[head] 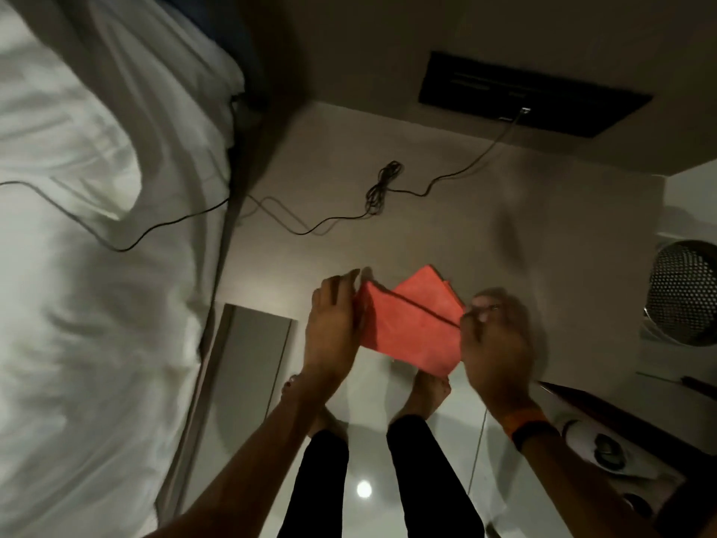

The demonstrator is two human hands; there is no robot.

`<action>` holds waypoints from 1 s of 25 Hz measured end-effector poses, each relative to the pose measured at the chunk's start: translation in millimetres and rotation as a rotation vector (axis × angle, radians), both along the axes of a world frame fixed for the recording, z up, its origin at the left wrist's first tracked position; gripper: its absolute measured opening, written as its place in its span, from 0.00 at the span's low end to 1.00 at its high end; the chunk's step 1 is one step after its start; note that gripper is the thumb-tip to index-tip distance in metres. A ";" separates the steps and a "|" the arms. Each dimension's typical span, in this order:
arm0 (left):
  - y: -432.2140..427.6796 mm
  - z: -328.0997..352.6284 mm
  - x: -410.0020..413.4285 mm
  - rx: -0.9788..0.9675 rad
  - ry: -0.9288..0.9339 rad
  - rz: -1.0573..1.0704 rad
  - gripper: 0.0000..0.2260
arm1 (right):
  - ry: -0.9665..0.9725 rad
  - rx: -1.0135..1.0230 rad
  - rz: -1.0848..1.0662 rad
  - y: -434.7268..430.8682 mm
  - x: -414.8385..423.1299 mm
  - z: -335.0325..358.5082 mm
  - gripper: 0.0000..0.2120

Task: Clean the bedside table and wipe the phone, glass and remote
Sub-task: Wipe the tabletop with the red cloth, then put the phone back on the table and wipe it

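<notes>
Red cleaning cloth [411,328], folded, was held stretched above the floor between the left hand [333,324] and right hand [494,335], both pinching its edges, apparently to refold it for wiping; phone, glass and remote not in view.

Bare forearms, left hand [331,324], right hand [494,343] with ring [494,307], orange-and-black wristband [527,425], black trousers [388,483], bare feet [428,394]

White rumpled bed [89,266] fills the left side. Glossy pale floor [368,452] at bottom center catches a ceiling light glare, and a dark wall socket panel [531,95] sits upper right, black cable [382,188] trailing down.
</notes>
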State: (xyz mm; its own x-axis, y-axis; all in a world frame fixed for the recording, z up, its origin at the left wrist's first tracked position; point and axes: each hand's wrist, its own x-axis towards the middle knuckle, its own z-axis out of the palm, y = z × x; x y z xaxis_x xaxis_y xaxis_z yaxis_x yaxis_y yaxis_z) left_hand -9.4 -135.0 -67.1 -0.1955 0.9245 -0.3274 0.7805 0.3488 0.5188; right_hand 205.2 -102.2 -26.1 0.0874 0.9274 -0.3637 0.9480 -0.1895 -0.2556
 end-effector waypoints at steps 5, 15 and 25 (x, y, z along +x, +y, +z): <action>-13.0 56.3 -49.3 0.218 0.214 0.062 0.24 | 0.090 0.192 0.550 -9.1 -121.3 38.9 0.20; -151.8 183.0 -312.7 0.486 0.529 0.858 0.25 | 0.720 0.463 1.030 -54.0 -464.1 138.6 0.23; -106.6 179.2 -401.5 0.574 -0.519 1.212 0.26 | 0.645 0.150 0.764 -14.2 -562.4 115.0 0.22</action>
State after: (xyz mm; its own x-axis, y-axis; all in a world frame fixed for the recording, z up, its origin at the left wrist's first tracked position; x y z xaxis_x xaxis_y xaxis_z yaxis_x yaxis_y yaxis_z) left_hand -410.9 -241.6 112.1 -0.9191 0.3042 -0.2503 -0.1579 0.2977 0.9415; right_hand -357.1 -116.4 88.8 -0.7210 0.6929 -0.0072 0.4747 0.4863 -0.7336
